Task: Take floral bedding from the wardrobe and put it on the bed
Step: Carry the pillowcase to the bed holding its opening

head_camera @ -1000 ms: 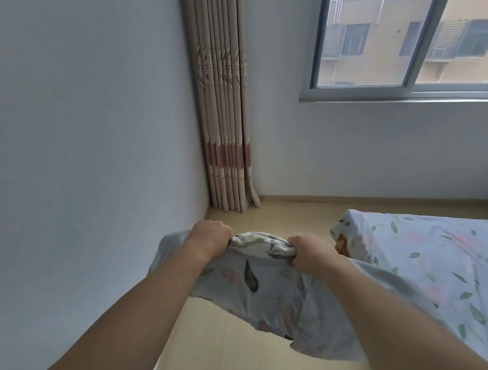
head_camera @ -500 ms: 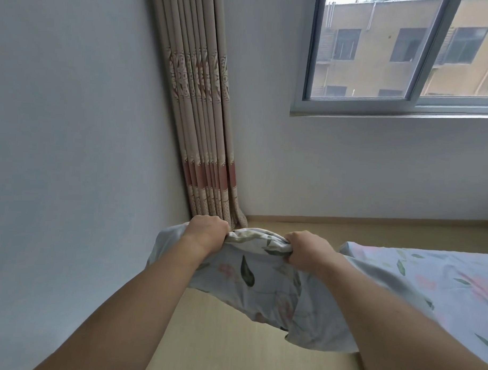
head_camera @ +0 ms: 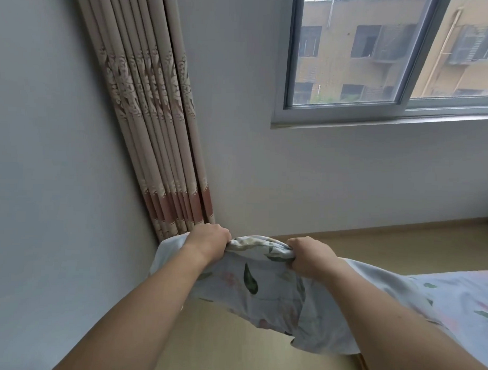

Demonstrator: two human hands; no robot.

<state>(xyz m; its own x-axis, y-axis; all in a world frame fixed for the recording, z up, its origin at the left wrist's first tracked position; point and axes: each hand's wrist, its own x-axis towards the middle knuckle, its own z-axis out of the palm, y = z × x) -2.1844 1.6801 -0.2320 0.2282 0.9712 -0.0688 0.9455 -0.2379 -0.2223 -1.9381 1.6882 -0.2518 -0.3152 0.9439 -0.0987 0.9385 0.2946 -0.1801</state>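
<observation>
The floral bedding [head_camera: 264,296] is pale blue with green leaves and pink flowers. My left hand [head_camera: 207,243] and my right hand [head_camera: 309,255] both grip its bunched upper edge, held up in the air in front of me, a short stretch of cloth between the fists. Below them the cloth hangs loose over the floor. To the right the same fabric spreads out over the bed [head_camera: 460,300], whose far part runs out of the frame.
A beige pleated curtain [head_camera: 156,126] with a pink band hangs in the corner just behind my left hand. A plain wall [head_camera: 44,178] stands close on the left. A window [head_camera: 380,56] is high on the right. Light wooden floor [head_camera: 245,348] lies below the hanging cloth.
My view has tilted upward, so the hands sit lower in the frame and less of the bed shows. Both hands keep the same grip on the bedding's edge.
</observation>
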